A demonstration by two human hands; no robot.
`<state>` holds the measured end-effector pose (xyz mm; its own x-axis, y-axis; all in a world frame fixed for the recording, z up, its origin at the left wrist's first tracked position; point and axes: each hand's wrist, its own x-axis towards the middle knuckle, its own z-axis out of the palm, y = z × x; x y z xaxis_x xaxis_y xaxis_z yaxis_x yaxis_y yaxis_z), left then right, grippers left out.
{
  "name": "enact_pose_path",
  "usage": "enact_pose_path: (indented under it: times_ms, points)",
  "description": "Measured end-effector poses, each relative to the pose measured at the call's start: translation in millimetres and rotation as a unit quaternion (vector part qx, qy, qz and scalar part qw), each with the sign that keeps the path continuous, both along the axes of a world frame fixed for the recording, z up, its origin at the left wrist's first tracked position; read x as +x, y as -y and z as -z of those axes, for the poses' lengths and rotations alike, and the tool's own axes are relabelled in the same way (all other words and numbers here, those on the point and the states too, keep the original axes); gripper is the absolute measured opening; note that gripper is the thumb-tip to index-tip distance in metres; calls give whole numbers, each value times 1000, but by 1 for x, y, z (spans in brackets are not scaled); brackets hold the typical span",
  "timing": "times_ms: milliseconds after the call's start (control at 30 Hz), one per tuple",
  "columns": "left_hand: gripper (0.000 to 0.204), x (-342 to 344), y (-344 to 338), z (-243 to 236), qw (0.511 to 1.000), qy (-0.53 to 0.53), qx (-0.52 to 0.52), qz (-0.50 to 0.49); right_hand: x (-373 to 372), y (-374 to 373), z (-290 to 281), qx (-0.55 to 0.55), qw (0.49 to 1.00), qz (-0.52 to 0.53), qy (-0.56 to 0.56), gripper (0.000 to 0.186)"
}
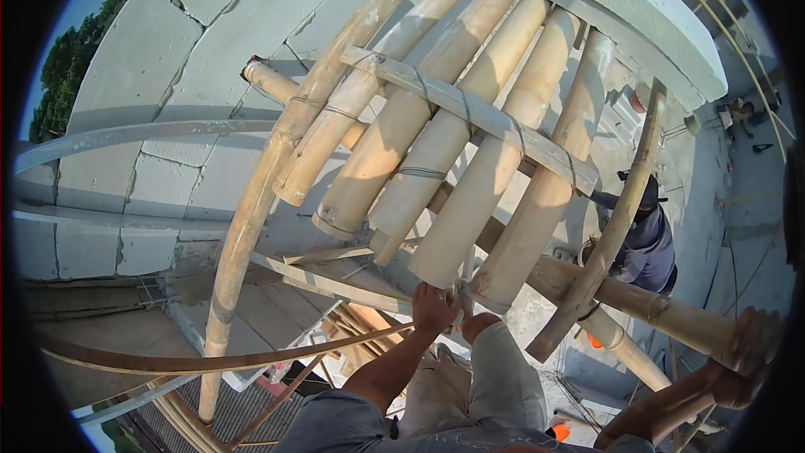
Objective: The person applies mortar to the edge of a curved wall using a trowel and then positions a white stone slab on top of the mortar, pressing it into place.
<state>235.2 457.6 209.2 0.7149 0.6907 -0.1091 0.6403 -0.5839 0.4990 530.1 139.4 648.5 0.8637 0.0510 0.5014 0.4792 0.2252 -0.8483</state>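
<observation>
My left hand (435, 310) is closed just below the lower ends of the bamboo poles, beside a thin upright piece (458, 295). What its fingers hold, if anything, is hidden. Far to the right, my right hand (755, 346) is smeared by motion at the near end of a thick crosswise bamboo pole (671, 313); its grip is unclear. Ahead of me several thick bamboo poles (478, 205) lie side by side as a platform. Across them runs a flat wooden batten (478, 114), tied on with dark wire.
Pale block walls (226, 33) rise at the left and back. A long bamboo pole (239, 243) stands at the left; a shorter one (616, 235) slants at the right. Lower down, a co-worker in a dark cap and bluish shirt (650, 243) is partly behind that pole.
</observation>
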Motion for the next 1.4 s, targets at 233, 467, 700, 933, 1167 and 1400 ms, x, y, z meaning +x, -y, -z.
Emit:
enact_pose_path:
  times_ms: [233,467,700,933,1167,1400]
  points:
    - [60,24,-7,-20,998,-48,-45,15,-26,-89,-17,-47,983,-175,21,45]
    - [65,-26,1,62,939,88,-323,-82,-24,-125,-33,-20,943,-317,-100,37]
    - [64,5,0,24,985,-131,-113,7,-22,-111,-30,-86,949,-300,-44,36]
    - [61,54,5,-94,956,-222,-157,108,-37,-127,-33,-112,965,-221,-86,32]
    - [62,95,-6,-188,822,-316,-371,294,-51,-102,-44,-284,943,-115,-130,33]
    - [57,45,-118,-374,878,-50,-385,279,-40,-115,-30,-266,948,-165,-61,57]
